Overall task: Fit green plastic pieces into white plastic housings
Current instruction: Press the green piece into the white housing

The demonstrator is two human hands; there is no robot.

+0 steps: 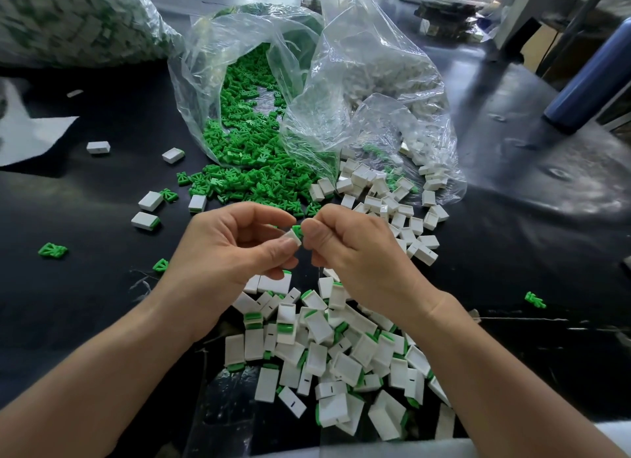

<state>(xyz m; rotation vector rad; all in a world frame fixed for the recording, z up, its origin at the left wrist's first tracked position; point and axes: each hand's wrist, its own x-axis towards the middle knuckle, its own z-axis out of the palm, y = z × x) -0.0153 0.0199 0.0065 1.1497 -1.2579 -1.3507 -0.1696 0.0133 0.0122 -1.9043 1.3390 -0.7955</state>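
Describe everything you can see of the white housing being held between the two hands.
The white housing is a small rectangular shell of smooth white plastic, and most of it is hidden from view. The left hand pinches it, holding it tilted above the black table. A green piece sticks out of its upper end, pinched there by the right hand.

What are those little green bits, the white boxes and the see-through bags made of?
Green pieces: probably moulded hard plastic, matt; even colour, identical shapes. White housings: likely plastic too, smooth with slight sheen; crisp edges. Bags: thin clear plastic film, glossy; it wrinkles and catches glare.
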